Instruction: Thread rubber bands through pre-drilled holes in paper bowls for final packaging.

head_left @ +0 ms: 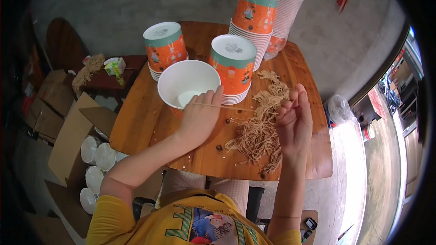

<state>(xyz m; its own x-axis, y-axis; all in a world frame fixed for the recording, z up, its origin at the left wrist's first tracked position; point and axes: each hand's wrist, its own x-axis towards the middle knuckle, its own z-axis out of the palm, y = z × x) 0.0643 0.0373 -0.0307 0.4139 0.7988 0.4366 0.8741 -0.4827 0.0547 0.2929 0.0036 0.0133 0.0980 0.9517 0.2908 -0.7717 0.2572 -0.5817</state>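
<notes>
An open paper tub (186, 75), white inside with an orange outer wall, stands upright on the wooden table. My left hand (200, 115) grips its near right rim, fingers bent over the edge. Across those fingers runs a thin tan string (238, 108), stretched rightward toward my right hand (296, 118). That hand is raised over the table's right side, its fingers pinched on the string. Beneath and beside it lies a loose, tangled heap of tan string (255, 138). Upside-down orange and green tubs (231, 66) are stacked just behind the open one.
More upturned tubs stand in a left stack (164, 47) and a tall right stack (255, 16), near a plastic-wrapped column (288, 0). A cardboard box (68, 140) with several wrapped white stacks sits at lower left. A side bench (131, 63) holds more string and a tissue pack.
</notes>
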